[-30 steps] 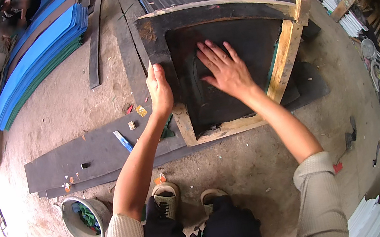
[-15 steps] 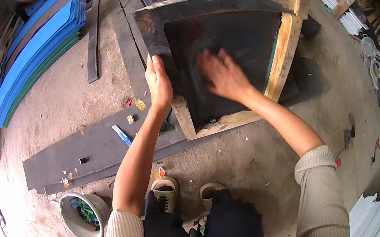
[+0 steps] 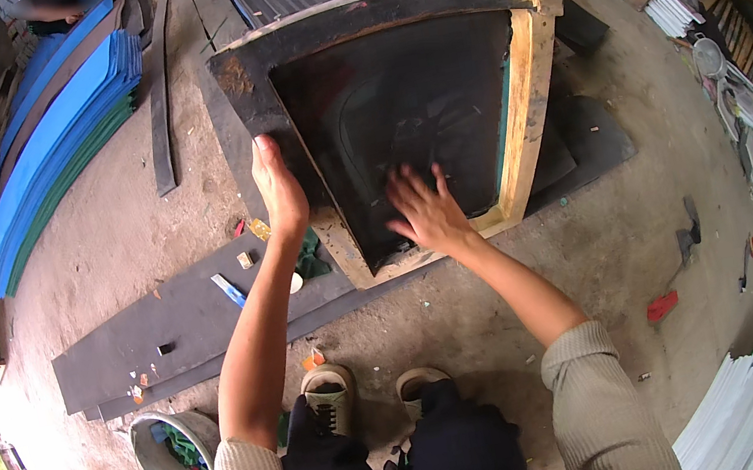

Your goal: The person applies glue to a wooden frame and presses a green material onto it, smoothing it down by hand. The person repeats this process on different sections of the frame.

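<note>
Your left grip (image 3: 281, 189) lies along the left side of the frame (image 3: 526, 120), probably bracing it, closure hidden, while your right grip (image 3: 434, 218), spread and holding nothing, seems flat on the panel (image 3: 416, 87) inside the frame.

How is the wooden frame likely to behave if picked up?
The wooden frame would probably stay stiff: it looks thickly built around its dark panel. That chunky timber likely makes it fairly heavy, too. Its bare, stained wood looks unpolished, so probably not slippery.

Forearms (image 3: 257, 327) reaching forward, left thumb (image 3: 264, 146) extended, right fingers (image 3: 412, 193) spread
</note>
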A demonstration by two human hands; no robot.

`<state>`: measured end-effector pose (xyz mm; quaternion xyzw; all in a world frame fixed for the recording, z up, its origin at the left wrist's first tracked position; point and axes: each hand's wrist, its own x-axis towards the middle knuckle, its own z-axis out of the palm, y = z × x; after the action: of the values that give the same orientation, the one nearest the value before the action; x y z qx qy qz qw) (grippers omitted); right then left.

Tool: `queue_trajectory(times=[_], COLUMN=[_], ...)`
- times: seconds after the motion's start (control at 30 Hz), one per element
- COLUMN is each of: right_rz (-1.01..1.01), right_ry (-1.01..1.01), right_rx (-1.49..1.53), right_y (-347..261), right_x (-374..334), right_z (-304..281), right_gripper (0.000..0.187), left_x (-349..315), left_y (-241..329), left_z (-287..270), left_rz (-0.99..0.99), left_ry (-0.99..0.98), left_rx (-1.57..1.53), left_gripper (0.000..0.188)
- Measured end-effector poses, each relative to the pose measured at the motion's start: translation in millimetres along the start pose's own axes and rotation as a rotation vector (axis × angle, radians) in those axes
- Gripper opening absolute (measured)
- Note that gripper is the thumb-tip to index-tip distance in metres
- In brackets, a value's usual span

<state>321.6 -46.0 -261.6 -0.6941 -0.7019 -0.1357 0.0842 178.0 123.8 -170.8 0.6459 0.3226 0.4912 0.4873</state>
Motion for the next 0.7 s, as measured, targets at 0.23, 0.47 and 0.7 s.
queue_trajectory(times=[0.23, 0.47, 0.7], right_rz=[0.123, 0.277, 0.473], right_ry=[0.156, 0.294, 0.341], right_rx=[-0.097, 0.125, 0.086], right_y=[47, -24, -5], right_x=[22, 92, -17], right_z=[-22, -55, 22], right_gripper=[0.060, 0.069, 0.071], left_x=[1, -4, -7], left_y=[-2, 13, 6], left_z=[-3, -7, 4], left_rz=[0.034, 0.073, 0.062], left_ry=[-0.005, 0.040, 0.022], left_rx=[-0.009, 0.028, -0.012], left_gripper=[0.057, 0.062, 0.056])
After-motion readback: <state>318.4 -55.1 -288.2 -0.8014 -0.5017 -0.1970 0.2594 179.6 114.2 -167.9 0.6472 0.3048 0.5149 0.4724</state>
